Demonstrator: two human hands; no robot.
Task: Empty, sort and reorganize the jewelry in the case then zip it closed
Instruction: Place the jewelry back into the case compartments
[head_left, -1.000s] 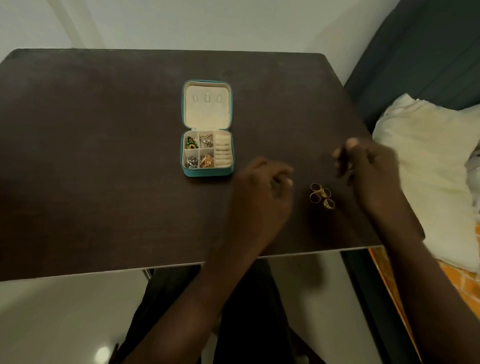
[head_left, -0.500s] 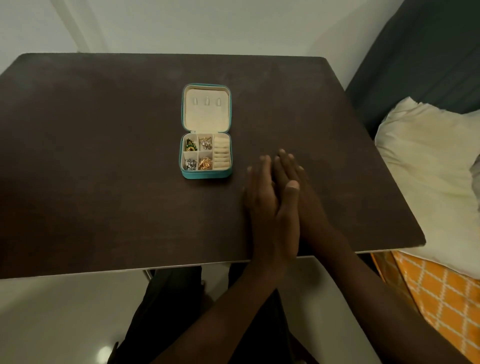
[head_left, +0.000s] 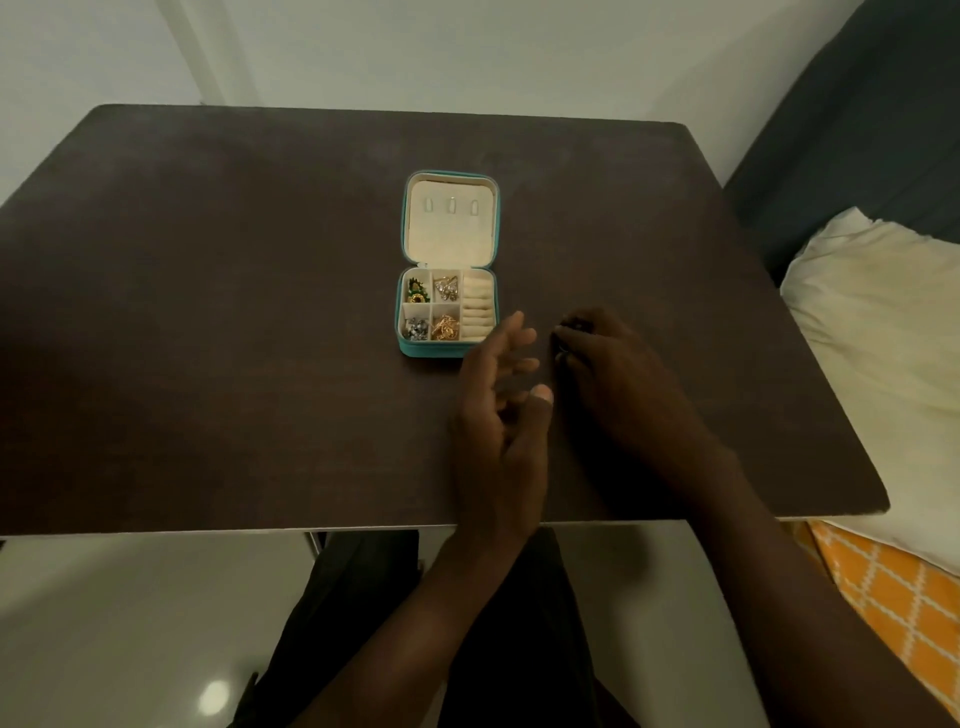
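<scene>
Your left hand (head_left: 493, 384) hung open, fingers spread, empty. The open jewelry case (head_left: 448, 312) sat on the counter (head_left: 208, 312) at its ten o'clock, nearer that hand. Your right hand (head_left: 602, 358) curled over something small and dark; what, I cannot tell.

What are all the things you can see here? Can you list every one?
Table: one, dark brown, fills the middle of the view.
Jewelry case: one, teal outside and cream inside, open flat at the table's centre.
Jewelry: four small heaps, green-gold, silver, silver and gold, one in each square compartment.
Ring rolls: one cream column, right side of the case; no rings show in it.
Pillow: one, cream, right of the table.
Orange cloth: one, white lattice pattern, lower right.
Left hand: one, fingers spread, just right of the case.
Right hand: one, fingers curled round something small and dark, too hidden to name.
</scene>
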